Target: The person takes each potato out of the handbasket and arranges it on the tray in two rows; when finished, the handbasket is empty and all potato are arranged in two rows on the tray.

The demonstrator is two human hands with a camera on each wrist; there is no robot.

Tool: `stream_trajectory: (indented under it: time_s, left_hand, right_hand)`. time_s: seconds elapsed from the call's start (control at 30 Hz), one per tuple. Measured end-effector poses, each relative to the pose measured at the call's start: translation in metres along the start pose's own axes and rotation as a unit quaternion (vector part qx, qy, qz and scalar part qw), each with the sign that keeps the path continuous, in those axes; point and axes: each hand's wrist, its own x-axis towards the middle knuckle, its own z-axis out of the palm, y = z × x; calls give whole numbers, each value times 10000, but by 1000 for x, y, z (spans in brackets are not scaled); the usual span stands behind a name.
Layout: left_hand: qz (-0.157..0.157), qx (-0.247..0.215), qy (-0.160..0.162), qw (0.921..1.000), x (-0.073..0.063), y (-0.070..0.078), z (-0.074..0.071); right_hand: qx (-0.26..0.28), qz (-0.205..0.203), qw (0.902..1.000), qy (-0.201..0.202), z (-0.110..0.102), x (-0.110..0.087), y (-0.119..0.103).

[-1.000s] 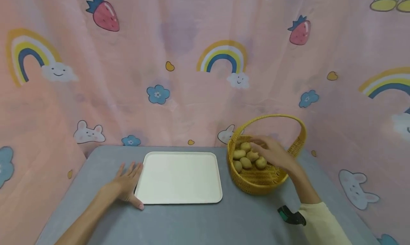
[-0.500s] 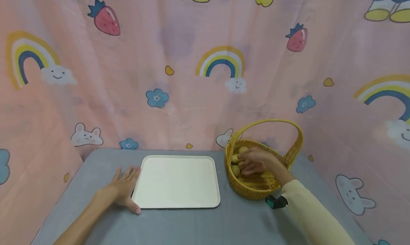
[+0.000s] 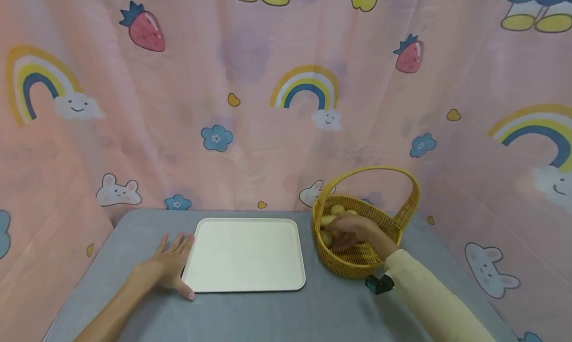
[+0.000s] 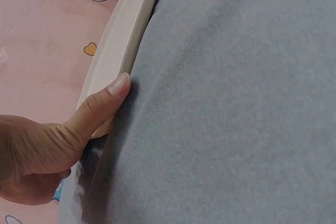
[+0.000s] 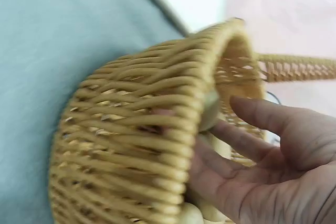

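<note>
A white rectangular tray (image 3: pixel 243 255) lies on the grey cloth-covered table. My left hand (image 3: pixel 169 265) rests at its left side with fingers spread; in the left wrist view the thumb (image 4: pixel 102 103) touches the tray's edge. To the right stands a yellow wicker basket (image 3: pixel 344 268) with a tall handle, holding several small potatoes (image 3: pixel 328 220). Down inside it is my right hand (image 3: pixel 350 229), fingers among the potatoes. From the right wrist, the thumb (image 5: pixel 257 111) sits close beside one potato (image 5: pixel 210 109); the basket wall hides the fingertips, so I cannot tell whether they grip it.
A pink curtain (image 3: pixel 250 173) printed with rainbows and strawberries hangs right behind the table (image 3: pixel 250 317). A small black and green device (image 3: pixel 379 284) sits at the right wrist. The basket's handle (image 3: pixel 408 203) arches over the right forearm's side.
My right hand has moved from above the potatoes down and left into the basket, covering several of them. The left hand stays beside the tray. The head view has shifted slightly.
</note>
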Motion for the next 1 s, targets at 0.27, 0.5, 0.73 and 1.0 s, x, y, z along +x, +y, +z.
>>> stream_trajectory:
  time_s: [0.27, 0.5, 0.73, 1.0]
  left_hand:
    - [3, 8, -154, 9999, -5, 9, -8]
    - [70, -215, -105, 9997, -3, 3, -4]
    - [66, -89, -83, 9999, 3, -4, 4]
    - [158, -136, 161, 9997, 4, -8, 10]
  right_hand:
    - [-1022, -216, 9945, 23, 8, 0, 2]
    - [-2078, -470, 9770, 97, 13, 1, 5]
    - [-3371, -1418, 9307, -87, 9, 4, 8]
    - [-3304, -2034, 9207, -433, 8, 10, 17]
